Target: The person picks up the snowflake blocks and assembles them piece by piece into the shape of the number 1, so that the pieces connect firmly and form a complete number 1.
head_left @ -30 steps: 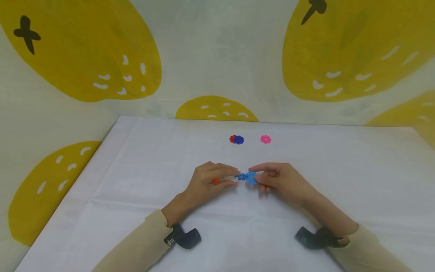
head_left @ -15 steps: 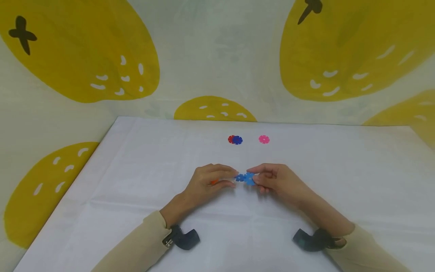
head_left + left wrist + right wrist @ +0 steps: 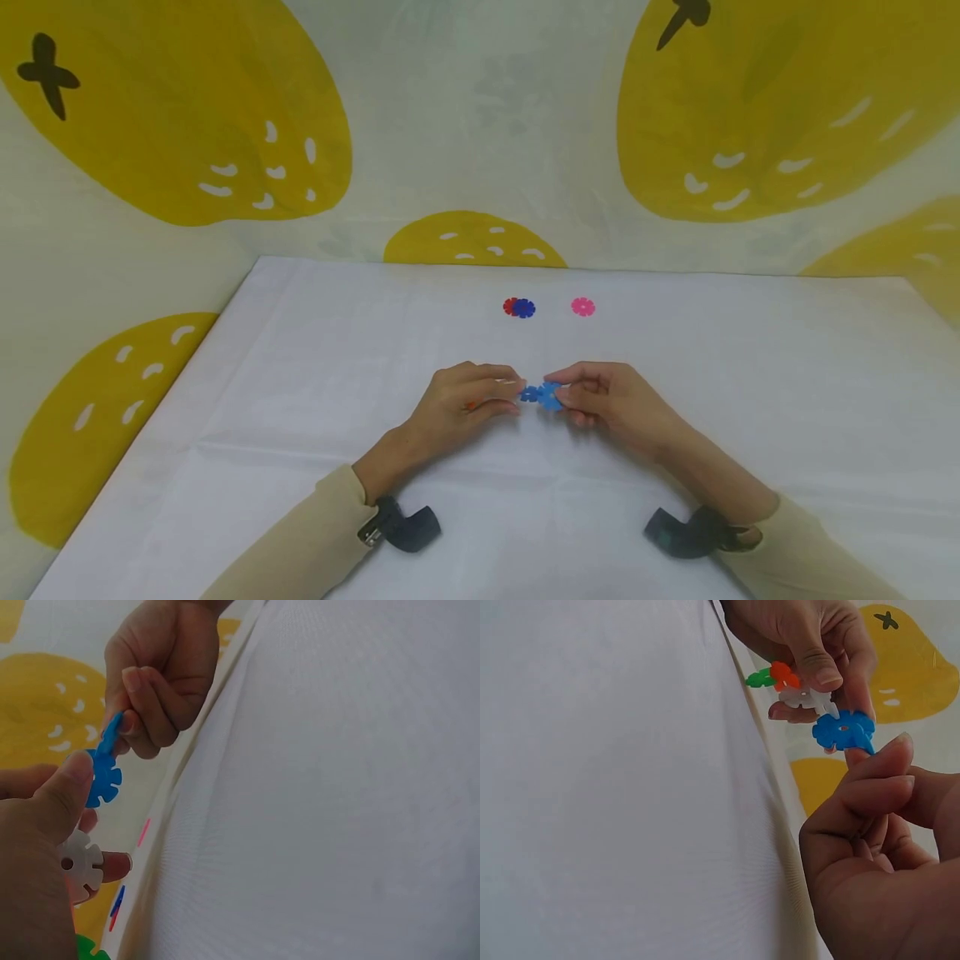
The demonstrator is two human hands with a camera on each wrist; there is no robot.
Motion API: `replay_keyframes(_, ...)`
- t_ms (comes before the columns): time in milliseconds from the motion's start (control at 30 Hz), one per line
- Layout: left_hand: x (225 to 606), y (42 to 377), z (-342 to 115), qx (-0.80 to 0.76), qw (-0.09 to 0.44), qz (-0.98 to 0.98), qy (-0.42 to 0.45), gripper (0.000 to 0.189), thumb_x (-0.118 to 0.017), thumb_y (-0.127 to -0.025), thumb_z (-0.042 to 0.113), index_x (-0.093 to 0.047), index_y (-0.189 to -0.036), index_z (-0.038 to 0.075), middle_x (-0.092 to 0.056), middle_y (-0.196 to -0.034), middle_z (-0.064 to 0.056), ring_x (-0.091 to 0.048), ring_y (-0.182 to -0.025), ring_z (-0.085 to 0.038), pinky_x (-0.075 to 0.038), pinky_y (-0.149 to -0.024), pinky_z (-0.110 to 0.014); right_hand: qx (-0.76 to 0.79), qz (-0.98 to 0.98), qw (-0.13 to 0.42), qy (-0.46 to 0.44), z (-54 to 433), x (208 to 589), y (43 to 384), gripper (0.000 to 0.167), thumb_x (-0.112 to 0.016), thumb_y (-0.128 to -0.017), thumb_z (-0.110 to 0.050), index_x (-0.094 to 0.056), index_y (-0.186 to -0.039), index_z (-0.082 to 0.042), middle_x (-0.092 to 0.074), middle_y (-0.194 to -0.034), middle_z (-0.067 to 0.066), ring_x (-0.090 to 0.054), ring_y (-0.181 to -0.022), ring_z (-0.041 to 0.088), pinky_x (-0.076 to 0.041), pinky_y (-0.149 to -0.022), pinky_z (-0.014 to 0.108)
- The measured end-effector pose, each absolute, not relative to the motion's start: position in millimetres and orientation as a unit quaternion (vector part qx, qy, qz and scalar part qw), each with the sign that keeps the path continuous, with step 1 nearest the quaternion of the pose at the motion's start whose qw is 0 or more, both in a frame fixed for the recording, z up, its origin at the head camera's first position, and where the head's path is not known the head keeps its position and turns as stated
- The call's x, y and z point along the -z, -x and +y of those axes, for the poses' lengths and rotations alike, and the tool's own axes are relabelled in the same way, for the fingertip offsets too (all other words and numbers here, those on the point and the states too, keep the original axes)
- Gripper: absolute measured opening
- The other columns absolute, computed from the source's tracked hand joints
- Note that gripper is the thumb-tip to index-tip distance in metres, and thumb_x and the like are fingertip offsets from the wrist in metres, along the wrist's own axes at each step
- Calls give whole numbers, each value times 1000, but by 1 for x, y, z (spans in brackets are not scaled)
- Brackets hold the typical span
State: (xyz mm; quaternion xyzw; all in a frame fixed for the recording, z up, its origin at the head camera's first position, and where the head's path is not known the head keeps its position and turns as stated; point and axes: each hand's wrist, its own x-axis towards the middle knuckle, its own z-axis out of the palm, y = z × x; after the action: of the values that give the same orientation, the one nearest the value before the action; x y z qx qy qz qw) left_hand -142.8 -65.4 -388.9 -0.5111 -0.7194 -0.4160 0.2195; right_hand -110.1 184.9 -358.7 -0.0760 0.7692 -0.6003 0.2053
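Note:
Between both hands is a chain of interlocking plastic snowflake discs. My left hand point(image 3: 465, 404) pinches it near a mid-blue disc point(image 3: 107, 784), thumb on one side. A white disc point(image 3: 799, 697), an orange disc point(image 3: 784, 676) and a green disc point(image 3: 760, 678) trail along under the left hand; in the head view most of these are hidden by that hand. My right hand point(image 3: 618, 400) pinches a lighter blue disc point(image 3: 551, 396) between thumb and index finger. That disc stands at an angle in the mid-blue one, their edges slotted together.
Farther back on the white-covered table point(image 3: 750, 375) lie a dark blue disc point(image 3: 524, 308) overlapping a red disc point(image 3: 509, 307), with a pink disc point(image 3: 582, 307) to their right. A patterned cloth point(image 3: 487, 125) rises behind the table's far edge.
Less of the orange disc shows behind the left hand than before. Both hands keep their grip on the chain; the whole head view has shifted slightly.

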Motion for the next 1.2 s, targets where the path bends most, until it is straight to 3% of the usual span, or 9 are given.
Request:
replay_keyframes(400,388,142,-65,392,240,-722,518,35,-84,-67,4,-74,-100,-1,-71,-100,-11,-67,-87,-19,-51,-74,-20,640,734,221,60,180,358,108,34,-63,-93,-16,-61,-120,5,-59,-78,17,-54,-67,18,-46,-60,20)
replay_keyframes(867,386,140,-63,387,248,-724,514,37,-84,-66,4,-73,-101,-2,-71,-98,-11,-66,-82,-17,-51,-71,-18,684,696,214,37,175,360,105,40,-64,-93,-16,-56,-123,9,-62,-88,18,-57,-71,18,-50,-67,21)
replay_keyframes(1200,385,140,-65,374,247,-742,498,32,-82,-71,8,-73,-102,5,-71,-103,-6,-66,-93,-15,-50,-78,-20,685,695,214,45,176,361,107,40,-65,-92,-16,-57,-124,7,-63,-88,19,-59,-70,20,-52,-68,22)
